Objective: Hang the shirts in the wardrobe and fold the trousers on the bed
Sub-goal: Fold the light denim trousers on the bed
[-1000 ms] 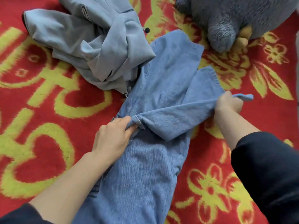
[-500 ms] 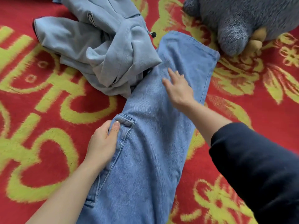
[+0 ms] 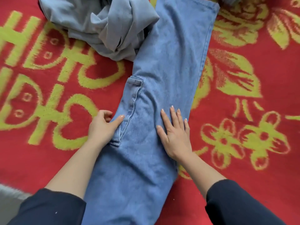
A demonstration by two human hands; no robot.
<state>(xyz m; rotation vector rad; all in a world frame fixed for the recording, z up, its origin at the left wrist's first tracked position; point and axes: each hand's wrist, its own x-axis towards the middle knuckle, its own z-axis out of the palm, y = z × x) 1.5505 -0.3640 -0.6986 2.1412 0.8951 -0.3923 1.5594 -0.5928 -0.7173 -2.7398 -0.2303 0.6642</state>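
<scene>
One head cam only, wide-angle, looking steeply down and fwd, close in. Bed cover fills frame; jeans run centre, bottom to top; both forearms enter from bottom corners. No 2nd view, so no overlap.

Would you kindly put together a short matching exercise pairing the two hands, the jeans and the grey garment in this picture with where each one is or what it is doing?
Column one:
1. left hand
2. right hand
3. jeans
4. grey garment

Column two:
A. crumpled in a heap at the upper left
B. lying lengthwise on the red and yellow blanket
C. flat, fingers spread on the denim
D. at the jeans' left edge, thumb on the denim

Pairs: 1-D, 2-C, 3-B, 4-A
</scene>
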